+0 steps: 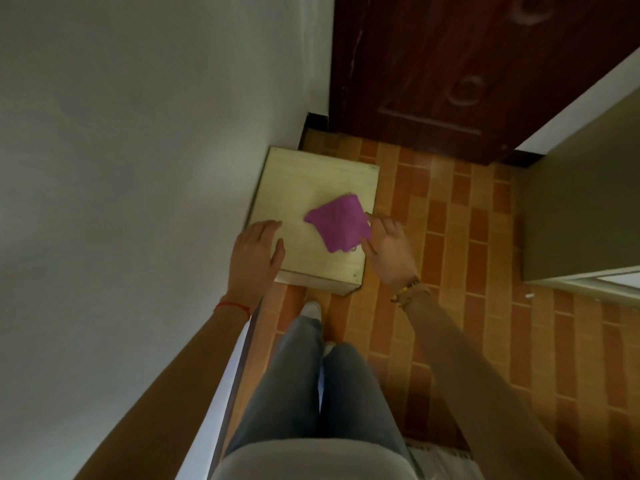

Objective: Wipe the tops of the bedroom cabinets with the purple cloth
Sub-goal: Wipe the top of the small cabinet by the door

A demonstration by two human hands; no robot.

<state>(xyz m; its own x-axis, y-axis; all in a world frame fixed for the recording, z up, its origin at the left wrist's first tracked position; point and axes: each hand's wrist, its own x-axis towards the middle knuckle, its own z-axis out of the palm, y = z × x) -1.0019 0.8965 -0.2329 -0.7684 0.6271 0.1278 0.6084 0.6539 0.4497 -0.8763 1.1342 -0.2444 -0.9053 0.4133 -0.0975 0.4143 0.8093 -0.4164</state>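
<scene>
The right hand point(388, 249) has its fingers spread loosely and only slightly bent; the fingertips point(370, 220) touch the right edge of the purple cloth point(337, 225), and whether any of them pinches the fabric cannot be told. The hand itself hangs past the cabinet's right edge, over the floor. A beaded bracelet point(408, 289) circles that wrist.

The left hand point(258, 251) lies flat, fingers straight and close together, resting on the near left corner of the cabinet point(311, 178) and holding nothing. A thin red thread point(232, 306) is tied round its wrist.

The cloth lies folded and a little rumpled on the cabinet top, toward the right edge and nearer the front than the back. The far half of the top is bare pale wood.

The cabinet is a small light box standing with its left side against a white wall point(138, 133). Around it is a floor point(450, 237) of orange brick-pattern tiles. Beyond its far edge stands a dark red-brown wooden door point(467, 64). At the right, well apart from the cabinet, is a large grey-beige piece of furniture point(581, 202).

Below the hands, the person's legs in grey-blue jeans point(311, 393) stand just before the cabinet's front edge, with a pale shoe point(310, 310) showing.
</scene>
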